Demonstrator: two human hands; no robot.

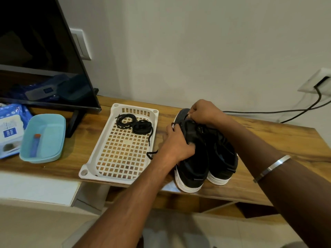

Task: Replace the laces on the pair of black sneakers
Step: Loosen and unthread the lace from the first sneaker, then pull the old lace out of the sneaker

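While L hand [176, 142] grips sneaker [192, 158], R hand [204, 112] pinches lace [187, 116]

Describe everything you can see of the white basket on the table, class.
The white basket is a shallow rectangular tray, apparently plastic, with a grid of square holes in its floor, slots in its far wall and round holes at its corners. It lies flat on the wooden table, between a blue tub and the black sneakers. Two coiled black laces rest in its far end, one tail trailing over its right rim.
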